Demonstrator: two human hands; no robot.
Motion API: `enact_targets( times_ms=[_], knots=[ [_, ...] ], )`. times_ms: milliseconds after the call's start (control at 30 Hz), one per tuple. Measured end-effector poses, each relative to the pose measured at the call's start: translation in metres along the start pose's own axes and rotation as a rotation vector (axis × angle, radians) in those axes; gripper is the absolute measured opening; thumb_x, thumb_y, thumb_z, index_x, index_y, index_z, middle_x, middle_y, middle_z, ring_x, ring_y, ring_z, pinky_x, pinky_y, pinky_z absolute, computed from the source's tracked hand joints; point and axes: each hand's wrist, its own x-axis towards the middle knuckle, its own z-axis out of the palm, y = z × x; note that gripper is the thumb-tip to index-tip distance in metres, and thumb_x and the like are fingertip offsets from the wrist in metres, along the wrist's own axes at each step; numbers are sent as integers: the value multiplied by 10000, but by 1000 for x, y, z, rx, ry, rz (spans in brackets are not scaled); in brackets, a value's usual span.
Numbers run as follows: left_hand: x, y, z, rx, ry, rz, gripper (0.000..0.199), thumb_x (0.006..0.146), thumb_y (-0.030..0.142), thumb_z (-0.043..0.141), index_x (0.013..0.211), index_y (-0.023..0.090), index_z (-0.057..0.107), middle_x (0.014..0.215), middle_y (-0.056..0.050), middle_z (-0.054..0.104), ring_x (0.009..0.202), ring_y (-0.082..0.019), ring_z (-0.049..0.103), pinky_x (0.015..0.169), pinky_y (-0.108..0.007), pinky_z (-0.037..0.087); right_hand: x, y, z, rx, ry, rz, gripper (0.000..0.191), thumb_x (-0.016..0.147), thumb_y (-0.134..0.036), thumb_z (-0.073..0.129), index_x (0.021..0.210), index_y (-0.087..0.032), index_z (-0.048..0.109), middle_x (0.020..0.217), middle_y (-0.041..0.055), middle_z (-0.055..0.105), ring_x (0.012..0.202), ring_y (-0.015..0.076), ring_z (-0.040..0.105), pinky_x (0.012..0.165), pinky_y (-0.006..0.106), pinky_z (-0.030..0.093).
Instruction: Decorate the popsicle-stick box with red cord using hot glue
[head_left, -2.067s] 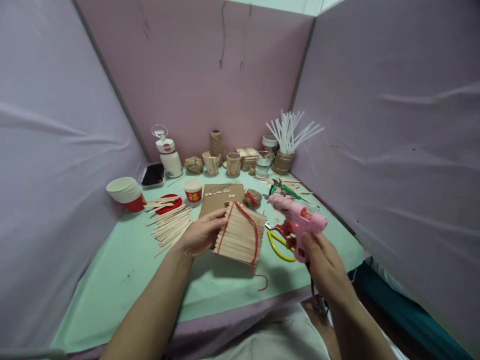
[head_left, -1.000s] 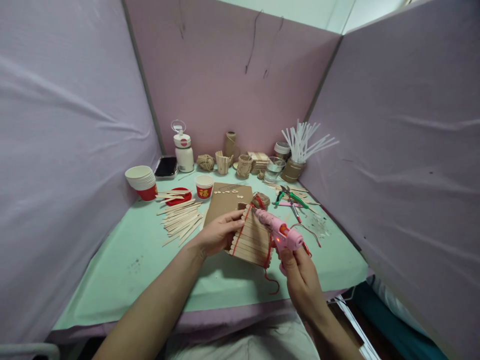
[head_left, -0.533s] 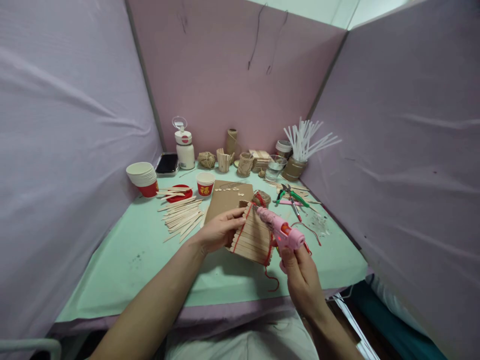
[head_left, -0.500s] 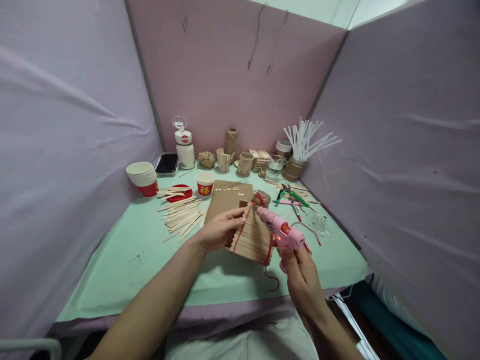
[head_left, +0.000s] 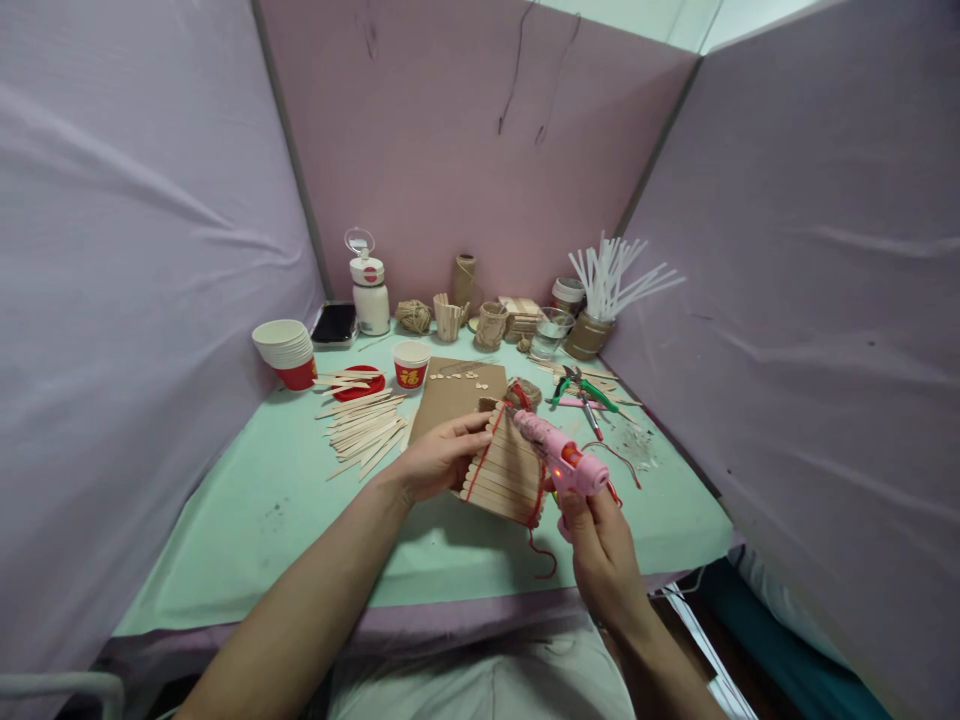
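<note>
My left hand (head_left: pixel 442 458) grips the left edge of a panel of wooden craft sticks (head_left: pixel 504 472), which is tilted above the table's front half. Red yarn runs along both sides of the panel, and a loose red end (head_left: pixel 546 565) hangs from its lower right corner. In my right hand (head_left: pixel 606 545) is a pink glue gun (head_left: pixel 562 455), its small light glowing orange. The gun's tip is at the upper part of the panel, near the red yarn. Just behind the panel sits a ball of twine (head_left: pixel 525 393) with red yarn on it.
Cardboard (head_left: pixel 450 395) lies behind the panel. Loose sticks (head_left: pixel 366 430), a red dish (head_left: pixel 358 384) and paper cups (head_left: pixel 285 352) are at left. Green-handled pliers (head_left: pixel 581 388) lie at right. A bottle (head_left: pixel 370 298), glass (head_left: pixel 550 332) and jar of white sticks (head_left: pixel 590 335) stand behind.
</note>
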Motion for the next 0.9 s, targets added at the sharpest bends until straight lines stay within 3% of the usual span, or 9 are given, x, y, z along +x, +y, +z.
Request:
enact_targets(
  times_ms=[733,900],
  knots=[
    [2,-3,-5,13,-4,3,487,757,323,768,1220,208,669,1055,-90,726,864,-175,660,796,-251,448,-4,-4,0,-11,-17,12,464,943,-553,428,1166,-200,631,708,43,592,630,188,545,529,275,471],
    [2,-1,-2,-62,31,-6,497,715,321,808,1178,185,691,1027,-100,738,872,-182,672,803,-261,465,-6,-5,0,28,-51,21,423,955,-539,419,1096,-203,636,748,43,589,625,166,529,485,244,432]
  ],
)
